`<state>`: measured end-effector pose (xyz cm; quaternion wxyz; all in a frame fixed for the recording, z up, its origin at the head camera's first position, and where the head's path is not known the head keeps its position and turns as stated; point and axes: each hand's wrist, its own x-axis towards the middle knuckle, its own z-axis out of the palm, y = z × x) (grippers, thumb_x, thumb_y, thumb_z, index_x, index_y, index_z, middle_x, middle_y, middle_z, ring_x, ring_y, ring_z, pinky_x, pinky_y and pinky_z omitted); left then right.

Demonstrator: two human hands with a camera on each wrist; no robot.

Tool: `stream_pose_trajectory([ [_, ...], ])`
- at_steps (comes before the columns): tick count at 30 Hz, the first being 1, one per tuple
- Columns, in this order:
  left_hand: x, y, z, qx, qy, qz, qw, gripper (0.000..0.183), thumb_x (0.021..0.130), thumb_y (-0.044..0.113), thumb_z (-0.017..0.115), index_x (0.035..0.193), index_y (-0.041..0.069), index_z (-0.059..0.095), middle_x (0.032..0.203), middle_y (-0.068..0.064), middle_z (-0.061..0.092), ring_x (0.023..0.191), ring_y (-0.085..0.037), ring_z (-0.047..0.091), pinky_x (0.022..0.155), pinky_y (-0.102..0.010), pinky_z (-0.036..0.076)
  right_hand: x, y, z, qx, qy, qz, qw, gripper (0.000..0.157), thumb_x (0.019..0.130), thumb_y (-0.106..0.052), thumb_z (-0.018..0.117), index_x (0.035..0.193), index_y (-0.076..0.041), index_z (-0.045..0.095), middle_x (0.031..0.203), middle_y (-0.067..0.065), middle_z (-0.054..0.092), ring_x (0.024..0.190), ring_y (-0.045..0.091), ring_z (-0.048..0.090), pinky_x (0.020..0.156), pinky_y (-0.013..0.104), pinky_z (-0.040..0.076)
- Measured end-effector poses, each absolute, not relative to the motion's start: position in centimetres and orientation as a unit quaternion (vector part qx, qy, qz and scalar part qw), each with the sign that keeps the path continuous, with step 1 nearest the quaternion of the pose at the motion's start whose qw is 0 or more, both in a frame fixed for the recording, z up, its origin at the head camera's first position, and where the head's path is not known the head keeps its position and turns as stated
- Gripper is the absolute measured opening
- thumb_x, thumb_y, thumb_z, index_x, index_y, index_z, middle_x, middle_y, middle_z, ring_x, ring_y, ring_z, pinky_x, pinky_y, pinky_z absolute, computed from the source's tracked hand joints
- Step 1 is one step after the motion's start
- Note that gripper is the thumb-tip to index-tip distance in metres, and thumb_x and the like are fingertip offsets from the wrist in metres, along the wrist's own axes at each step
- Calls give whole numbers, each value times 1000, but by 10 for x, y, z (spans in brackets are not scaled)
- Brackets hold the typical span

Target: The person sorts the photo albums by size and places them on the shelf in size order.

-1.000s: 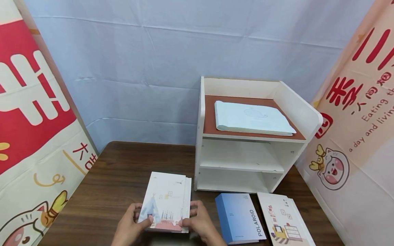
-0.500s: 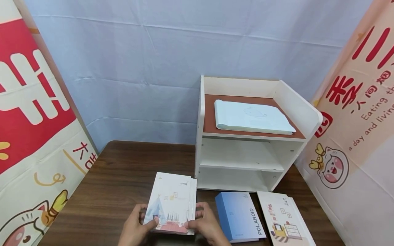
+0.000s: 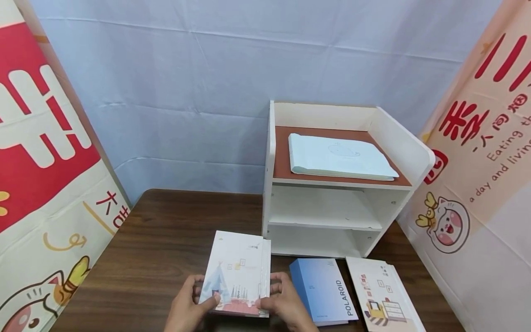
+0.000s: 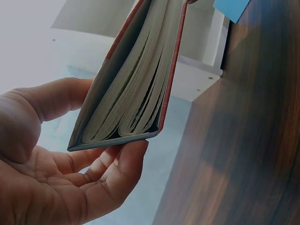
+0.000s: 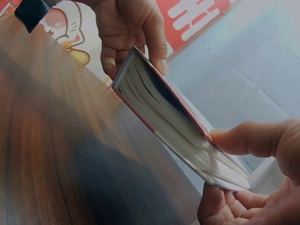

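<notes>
A thick hardcover notebook (image 3: 238,269) with a pale cover, a blue tent and a pink band is held between both hands in the head view. My left hand (image 3: 191,302) grips its left side, thumb on the cover and fingers below. On the opposite side, my right hand (image 3: 286,302) pinches it the same way. Both wrist views show the page edges of the notebook (image 4: 126,89), with the covers slightly spread around the pages. It is held above the dark wooden table (image 5: 51,154), tilted in the right wrist view.
A white shelf unit (image 3: 268,203) stands behind to the right, with a pale blue whale-drawing book (image 3: 332,157) on its top. In front lie a blue POLAROID book (image 3: 323,293) and another illustrated notebook (image 3: 383,295). Printed cloths hang at both sides.
Both hands and the notebook between them have shifted to the right, nearer the shelf unit and the blue book. The grip looks the same, and the other books lie where they were.
</notes>
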<state>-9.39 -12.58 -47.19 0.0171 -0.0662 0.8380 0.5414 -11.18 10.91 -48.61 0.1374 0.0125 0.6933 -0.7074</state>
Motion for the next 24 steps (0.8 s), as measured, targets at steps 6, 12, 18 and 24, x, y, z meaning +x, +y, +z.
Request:
stream_pose_trajectory([
  [6,-93,-119,-470,-52,832,552,11,57,71,20,79,115,1,48,77,-3,58,63,-15,56,54,-28,44,-113,118,-483,3,686,-717,128,73,61,8,73,122,12,32,85,18,55,68,23,59,58,33,52],
  [12,-93,-111,-468,-49,823,566,13,61,72,24,80,118,2,46,80,-4,59,66,-16,57,56,-29,45,-114,126,-479,6,685,-717,127,74,62,6,73,123,10,32,86,17,55,70,22,59,58,33,52],
  [18,-91,-106,-467,-38,816,577,20,62,72,23,80,119,1,46,81,-5,59,68,-17,58,58,-30,47,-112,133,-477,-3,682,-720,127,74,63,5,73,123,11,32,86,16,55,70,22,58,58,31,51],
  [24,-90,-99,-466,-32,808,588,22,61,72,24,79,119,1,47,83,-6,59,72,-18,57,60,-28,48,-112,143,-471,-10,678,-722,138,74,65,4,72,125,13,29,85,16,57,68,21,59,54,27,47],
])
